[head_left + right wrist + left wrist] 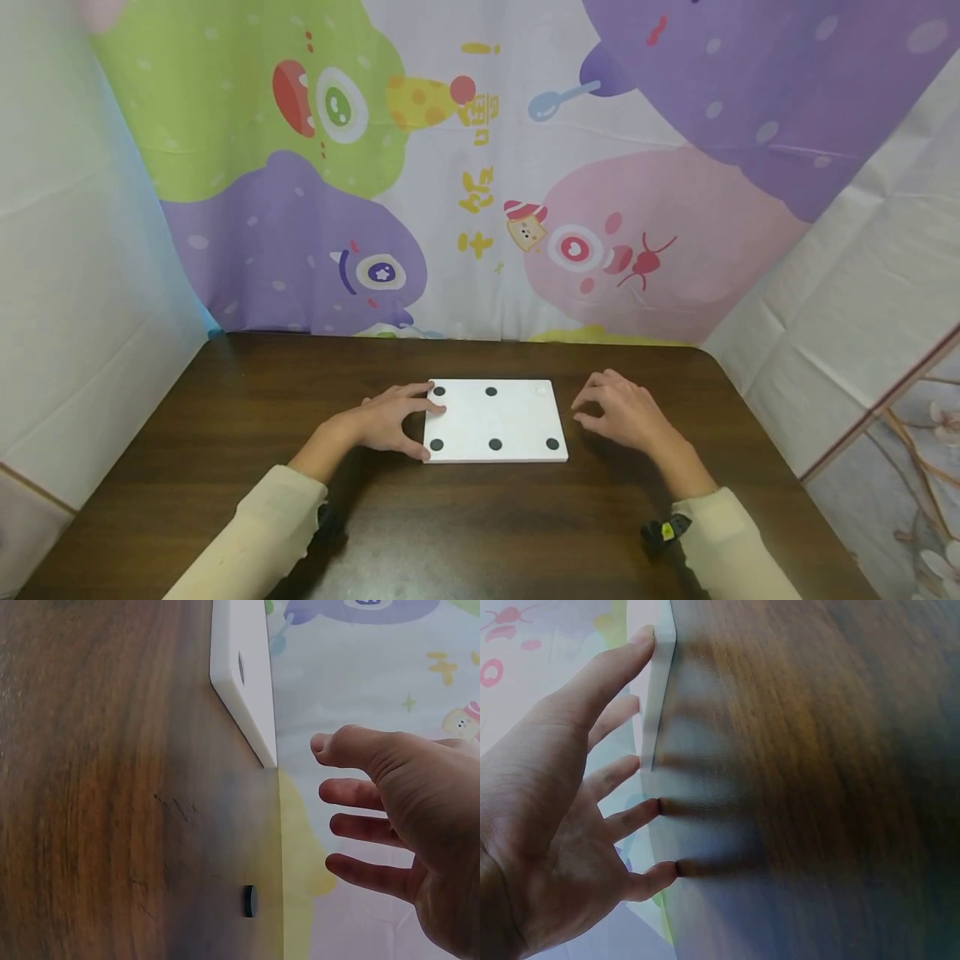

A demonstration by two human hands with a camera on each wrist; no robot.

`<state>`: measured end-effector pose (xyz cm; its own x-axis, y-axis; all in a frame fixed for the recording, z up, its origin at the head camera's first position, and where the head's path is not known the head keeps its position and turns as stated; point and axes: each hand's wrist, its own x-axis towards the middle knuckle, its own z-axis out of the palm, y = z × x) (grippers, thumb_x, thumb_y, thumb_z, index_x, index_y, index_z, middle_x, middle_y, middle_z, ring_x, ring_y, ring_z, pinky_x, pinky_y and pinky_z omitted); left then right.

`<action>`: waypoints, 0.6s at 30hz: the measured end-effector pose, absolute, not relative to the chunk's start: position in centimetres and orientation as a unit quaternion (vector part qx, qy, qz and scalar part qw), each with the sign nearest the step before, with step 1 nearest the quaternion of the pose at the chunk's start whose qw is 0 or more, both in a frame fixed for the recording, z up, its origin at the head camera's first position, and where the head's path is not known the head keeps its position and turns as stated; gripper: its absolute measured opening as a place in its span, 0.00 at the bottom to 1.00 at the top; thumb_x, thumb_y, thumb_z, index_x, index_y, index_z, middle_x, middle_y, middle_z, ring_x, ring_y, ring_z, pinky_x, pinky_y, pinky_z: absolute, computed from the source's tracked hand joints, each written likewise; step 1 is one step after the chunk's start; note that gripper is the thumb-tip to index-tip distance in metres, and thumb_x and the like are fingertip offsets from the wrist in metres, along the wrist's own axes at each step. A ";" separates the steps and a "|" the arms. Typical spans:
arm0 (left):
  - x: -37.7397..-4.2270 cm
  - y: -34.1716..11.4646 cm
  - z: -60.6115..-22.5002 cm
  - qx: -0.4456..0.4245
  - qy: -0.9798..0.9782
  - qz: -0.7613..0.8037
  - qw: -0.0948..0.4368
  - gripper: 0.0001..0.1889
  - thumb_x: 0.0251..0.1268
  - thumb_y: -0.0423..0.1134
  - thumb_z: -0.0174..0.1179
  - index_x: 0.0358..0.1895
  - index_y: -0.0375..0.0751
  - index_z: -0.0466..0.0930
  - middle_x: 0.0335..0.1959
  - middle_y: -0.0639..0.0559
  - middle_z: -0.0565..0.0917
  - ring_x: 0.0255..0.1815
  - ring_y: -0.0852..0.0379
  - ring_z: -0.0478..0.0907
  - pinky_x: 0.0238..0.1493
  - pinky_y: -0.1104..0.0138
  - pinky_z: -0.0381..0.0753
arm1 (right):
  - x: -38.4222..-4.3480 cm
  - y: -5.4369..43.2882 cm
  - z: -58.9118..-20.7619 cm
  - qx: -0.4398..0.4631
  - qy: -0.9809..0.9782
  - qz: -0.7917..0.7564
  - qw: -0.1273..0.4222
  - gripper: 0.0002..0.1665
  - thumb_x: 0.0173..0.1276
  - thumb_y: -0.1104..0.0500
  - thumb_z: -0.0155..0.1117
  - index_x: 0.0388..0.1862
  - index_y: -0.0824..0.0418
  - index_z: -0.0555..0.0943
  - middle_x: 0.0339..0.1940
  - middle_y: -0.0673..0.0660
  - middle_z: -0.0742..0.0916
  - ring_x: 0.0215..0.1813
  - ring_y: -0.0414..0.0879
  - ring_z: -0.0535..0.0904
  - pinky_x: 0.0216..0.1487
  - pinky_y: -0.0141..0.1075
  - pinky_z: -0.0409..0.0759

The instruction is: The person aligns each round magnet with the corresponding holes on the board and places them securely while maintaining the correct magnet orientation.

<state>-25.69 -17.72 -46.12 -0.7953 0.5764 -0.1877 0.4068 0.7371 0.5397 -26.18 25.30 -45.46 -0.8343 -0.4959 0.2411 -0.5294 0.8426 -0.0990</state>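
A white rectangular board point(517, 417) lies flat on the table, with black round spots along its two long sides. At its far right corner a pale round mark point(541, 390) shows instead of a black one. My left hand point(392, 419) is spread at the board's left end, thumb at the near corner and fingertips over the left edge. Just off the right end, my right hand point(621, 408) hovers above the table with loosely bent fingers and holds nothing. In the right wrist view a small black disc point(250, 901) rests on the table below this hand; the head view hides it.
The dark wooden table point(465, 533) reaches back to a cartoon-printed curtain point(450, 275). Pale fabric hangs at the left point(82, 250) and right. A dark strap with a camera point(666, 532) sits on the right wrist.
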 end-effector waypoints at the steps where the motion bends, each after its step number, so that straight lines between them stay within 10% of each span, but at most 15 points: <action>1: -25.7 -17.7 -46.2 0.267 0.916 0.243 0.174 0.44 0.64 0.60 0.80 0.83 0.51 0.77 0.94 0.38 0.58 0.92 0.21 0.55 0.72 0.06 0.51 | -26.2 25.4 -45.5 0.267 -0.955 0.083 0.102 0.06 0.67 0.55 0.86 0.42 0.47 0.96 0.44 0.49 0.91 0.50 0.50 0.86 0.36 0.43 0.86; 18: -25.9 -17.6 -46.6 0.264 0.921 0.231 0.171 0.44 0.65 0.57 0.81 0.83 0.50 0.77 0.94 0.37 0.59 0.91 0.20 0.56 0.72 0.07 0.52 | -26.5 26.7 -45.0 0.241 -0.962 0.079 0.100 0.07 0.68 0.54 0.85 0.44 0.50 0.96 0.45 0.52 0.91 0.50 0.52 0.86 0.39 0.49 0.88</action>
<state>-25.87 -17.61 -46.58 -0.8023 0.5646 -0.1941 0.4061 0.7544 0.5157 -26.52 26.69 -44.96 -0.8640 -0.4479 0.2301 -0.4795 0.8713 -0.1045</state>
